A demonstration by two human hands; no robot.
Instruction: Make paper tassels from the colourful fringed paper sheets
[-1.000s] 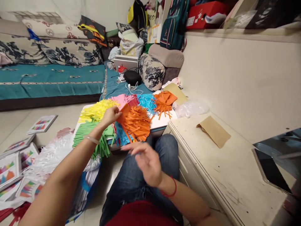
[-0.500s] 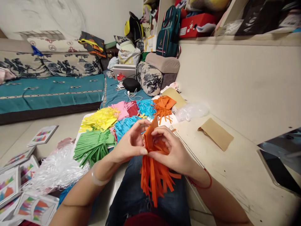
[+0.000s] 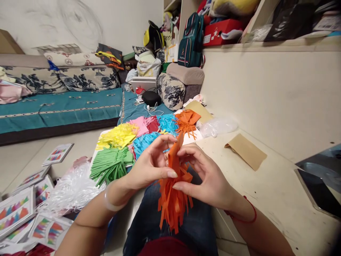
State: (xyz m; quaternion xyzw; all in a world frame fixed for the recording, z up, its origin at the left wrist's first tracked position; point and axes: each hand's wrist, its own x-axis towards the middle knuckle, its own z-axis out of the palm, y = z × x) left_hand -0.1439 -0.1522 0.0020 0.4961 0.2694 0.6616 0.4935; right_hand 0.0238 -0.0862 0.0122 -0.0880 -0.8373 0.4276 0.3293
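Note:
An orange fringed paper tassel [image 3: 174, 202] hangs over my lap, its folded upper part standing upright and its cut strips dangling. My left hand [image 3: 154, 161] pinches the folded part from the left, thumb in front and fingers behind. On the other side, my right hand [image 3: 204, 176] has its curled fingers at the fold's right edge. Its thumb lies lower, against the strips, apart from the fingertips. Beyond my hands are piles of fringed paper: green [image 3: 112, 163], yellow [image 3: 119, 136], blue [image 3: 145, 144] and another orange one [image 3: 187, 121].
Printed packets [image 3: 50, 229] and a heap of white ribbon-like strips [image 3: 73, 190] lie at the left. On the pale surface at the right are a brown paper piece [image 3: 246, 151], a clear plastic bag [image 3: 218, 126] and a phone [image 3: 318, 192]. A teal-covered sofa [image 3: 61, 106] stands behind.
My right thumb has moved down off the folded part and away from its fingers. The strips hang in a narrower bunch. The camera view has shifted slightly left.

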